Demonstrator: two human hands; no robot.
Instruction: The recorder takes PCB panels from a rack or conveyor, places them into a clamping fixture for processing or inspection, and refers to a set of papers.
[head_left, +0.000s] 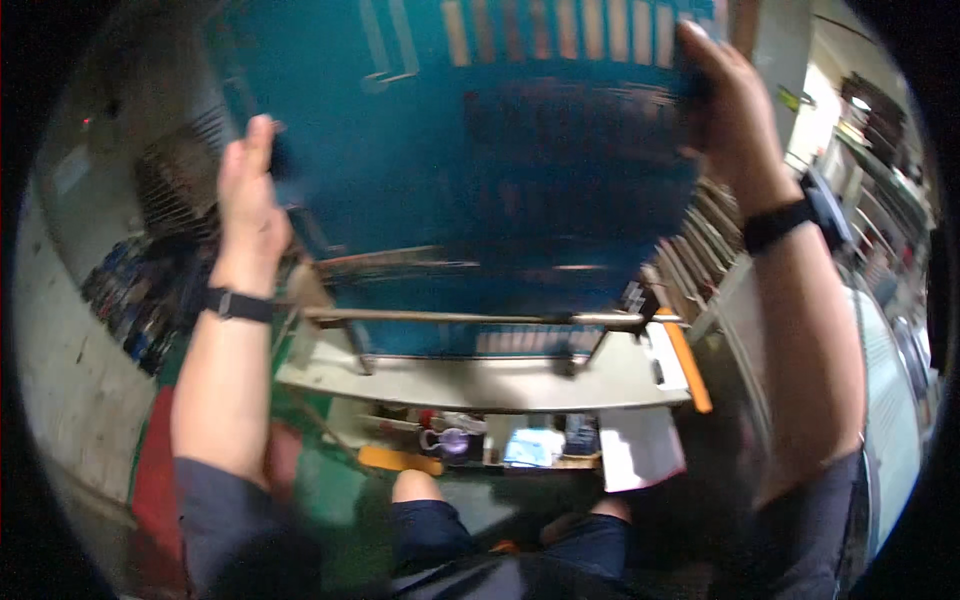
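A large teal panel (400,190), with rows of pale upright bars near its top, fills the upper middle of the head view and is smeared by motion. My left hand (250,205) is at its left edge, fingers straight and together, the thumb hidden. On the far right edge my right hand (740,125) grips the panel, its fingertips partly hidden by a dark part there. Below the panel a metal rod (430,316) runs across, just above a white tabletop (480,391).
An orange strip (685,362) lies at the tabletop's right end. Underneath, a shelf holds a purple round item (453,440), a blue-and-white packet (530,447) and white paper (642,450). Slatted racks (700,240) stand at right; a cluttered heap (130,300) lies at left.
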